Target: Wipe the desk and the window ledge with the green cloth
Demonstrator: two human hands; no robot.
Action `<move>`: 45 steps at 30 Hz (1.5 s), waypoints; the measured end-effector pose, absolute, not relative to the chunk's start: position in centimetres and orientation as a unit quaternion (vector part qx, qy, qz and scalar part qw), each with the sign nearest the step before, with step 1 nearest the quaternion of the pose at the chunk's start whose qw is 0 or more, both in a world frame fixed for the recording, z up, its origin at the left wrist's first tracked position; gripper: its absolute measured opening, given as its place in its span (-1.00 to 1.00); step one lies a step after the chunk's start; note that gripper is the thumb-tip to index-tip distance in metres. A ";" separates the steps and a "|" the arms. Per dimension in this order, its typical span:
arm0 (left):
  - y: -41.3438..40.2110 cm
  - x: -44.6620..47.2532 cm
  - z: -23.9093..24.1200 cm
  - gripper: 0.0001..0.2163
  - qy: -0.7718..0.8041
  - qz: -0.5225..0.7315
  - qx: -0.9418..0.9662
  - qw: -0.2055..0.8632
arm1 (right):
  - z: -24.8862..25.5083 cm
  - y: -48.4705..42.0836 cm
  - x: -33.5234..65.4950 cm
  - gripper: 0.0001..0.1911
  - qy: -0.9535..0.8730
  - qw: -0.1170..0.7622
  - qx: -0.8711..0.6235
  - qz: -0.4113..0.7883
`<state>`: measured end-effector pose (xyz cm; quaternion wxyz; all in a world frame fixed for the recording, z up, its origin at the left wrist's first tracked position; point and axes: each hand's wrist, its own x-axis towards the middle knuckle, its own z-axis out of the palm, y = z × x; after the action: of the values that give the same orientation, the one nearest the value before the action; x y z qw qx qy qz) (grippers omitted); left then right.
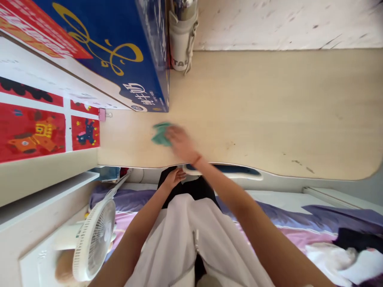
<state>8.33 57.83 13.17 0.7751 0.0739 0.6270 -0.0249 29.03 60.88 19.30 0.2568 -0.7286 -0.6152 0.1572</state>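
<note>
In the head view, the right hand (181, 143), blurred, presses a green cloth (160, 134) on the worktop (269, 107) near the box (119, 52); I cannot tell how tightly its fingers close. The left hand (174, 177), loosely open, seemingly empty, is by the worktop's near edge.

**Pretty sure this is somebody's bedroom, maybe a dorm**

The giveaway is the bed: purple-and-pink fabric bedding (128, 203) runs right behind a pale wood-grain desktop (269, 107), with rumpled white cloth (329, 257) piled on it. There's also a round white plastic fan with a wire cage (97, 239), plus red cartoon-horse pictures (36, 133) on the left. Desk clutter looks lived-in too: a big blue cardboard carton with a gold swirl (110, 44) and an off-white bottle in a strapped sleeve (180, 46). Can't tell home from dorm, honestly.
</note>
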 end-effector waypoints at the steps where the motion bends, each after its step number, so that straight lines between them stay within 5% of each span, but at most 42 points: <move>1: 58.4 7.3 13.7 -0.77 0.642 -0.035 0.077 0.762 | 18.6 57.0 33.1 -0.51 -0.555 0.280 -0.776 0.107; 5: 61.2 2.6 16.5 -0.76 0.697 -0.019 0.105 0.709 | 16.6 44.4 44.9 -0.43 -0.266 0.289 -0.918 -0.057; 8: 62.3 -0.3 18.4 -0.76 0.723 0.011 0.119 0.681 | 16.4 46.1 43.0 -0.39 -0.154 0.244 -0.956 -0.051; 18: 61.0 -1.7 22.3 -0.92 0.747 0.060 0.182 0.637 | 22.1 75.9 20.0 -0.38 -0.567 0.204 -0.773 0.201; 22: 67.2 -1.3 24.5 -0.91 0.740 0.211 0.428 0.473 | 22.9 82.6 19.3 -0.43 -0.630 0.195 -0.723 0.206; 25: 76.2 1.0 25.8 -0.80 0.645 0.298 0.641 0.291 | 22.6 83.0 18.3 -0.43 -0.652 0.188 -0.704 0.209; 30: 89.9 8.2 25.7 -0.62 0.596 0.224 0.740 0.218 | 21.9 72.7 16.6 -0.53 -0.761 0.197 -0.565 0.252; 33: 93.4 10.9 25.7 -0.85 0.639 0.143 0.727 0.208 | 21.9 66.0 17.6 -0.52 -0.777 0.186 -0.534 0.276; 36: 92.9 9.9 27.1 -0.84 0.623 0.190 0.731 0.203 | 22.1 65.3 19.4 -0.44 -0.730 0.161 -0.599 0.287; 40: 87.0 4.8 31.2 -0.78 0.569 0.300 0.757 0.115 | 23.0 75.3 19.7 -0.27 -0.664 0.125 -0.703 0.221; 45: 79.2 0.0 34.0 -0.79 0.595 0.400 0.685 0.131 | 24.4 88.5 17.0 -0.40 -0.662 0.121 -0.719 0.174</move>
<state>-0.03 79.20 33.98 0.1307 0.6851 0.5949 0.3995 17.05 88.50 24.43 0.1213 -0.7192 -0.6617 0.1738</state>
